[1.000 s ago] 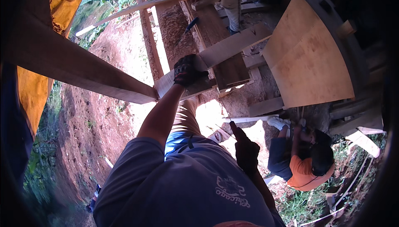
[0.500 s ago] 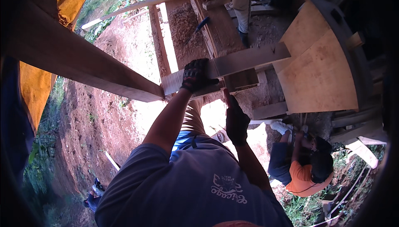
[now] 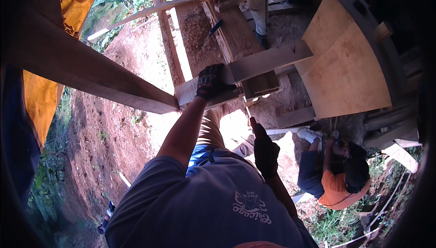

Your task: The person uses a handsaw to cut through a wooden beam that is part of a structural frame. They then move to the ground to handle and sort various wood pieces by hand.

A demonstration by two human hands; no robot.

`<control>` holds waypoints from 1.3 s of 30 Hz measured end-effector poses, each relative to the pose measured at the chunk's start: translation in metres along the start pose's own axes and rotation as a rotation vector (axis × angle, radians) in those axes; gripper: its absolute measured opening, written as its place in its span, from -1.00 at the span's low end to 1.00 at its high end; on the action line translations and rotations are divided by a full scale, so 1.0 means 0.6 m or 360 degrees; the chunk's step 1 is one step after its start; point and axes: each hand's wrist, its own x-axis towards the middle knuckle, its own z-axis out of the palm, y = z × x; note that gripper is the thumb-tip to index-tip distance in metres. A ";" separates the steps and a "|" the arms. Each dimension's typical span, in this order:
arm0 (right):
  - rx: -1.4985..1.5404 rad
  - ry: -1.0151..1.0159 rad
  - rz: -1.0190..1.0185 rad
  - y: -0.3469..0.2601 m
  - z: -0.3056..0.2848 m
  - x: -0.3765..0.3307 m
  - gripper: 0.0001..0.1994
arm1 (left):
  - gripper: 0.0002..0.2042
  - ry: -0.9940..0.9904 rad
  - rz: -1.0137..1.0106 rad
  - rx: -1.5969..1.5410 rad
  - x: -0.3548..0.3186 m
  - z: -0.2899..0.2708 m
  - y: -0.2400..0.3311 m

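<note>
A long wooden board point(image 3: 272, 62) lies across a rough wooden bench. My left hand point(image 3: 211, 82), in a black glove, holds it down near its left end, with the thumb stretched to the right and the fingers bent over the top. My right hand point(image 3: 266, 155), also gloved in black, is closed around the red handle of a thin-bladed saw point(image 3: 254, 123). The narrow blade points away from me and reaches the board's near edge, just right of my left thumb. Its tip is hard to make out.
A thick wooden beam point(image 3: 104, 77) slants in from the left. Shavings cover the bench point(image 3: 193, 34), where a blue-handled tool point(image 3: 215, 27) lies. A curved wooden panel point(image 3: 345, 62) stands at right. A person in orange point(image 3: 343, 184) crouches at lower right; another person's legs point(image 3: 253, 7) show beyond the bench.
My right hand has drawn the saw back toward me, so more of the blade shows. My left hand stays on the board. The whole view has shifted slightly.
</note>
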 end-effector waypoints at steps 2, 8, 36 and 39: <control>0.0046 -0.0066 0.0116 -0.024 -0.019 -0.002 -0.55 | 0.05 -0.0029 -0.0018 0.0023 -0.001 -0.008 0.003; -0.0123 0.0036 -0.0137 -0.011 -0.011 0.000 -0.36 | 0.08 0.0014 0.0029 -0.0020 0.010 0.013 -0.018; -0.0121 -0.0331 0.0300 -0.102 -0.151 -0.027 -0.42 | -0.32 -0.0504 0.0066 0.0230 0.051 -0.056 0.042; -0.0117 -0.0355 0.0322 -0.112 -0.161 -0.024 -0.39 | -0.50 -0.0167 0.0089 0.0215 0.051 0.014 0.010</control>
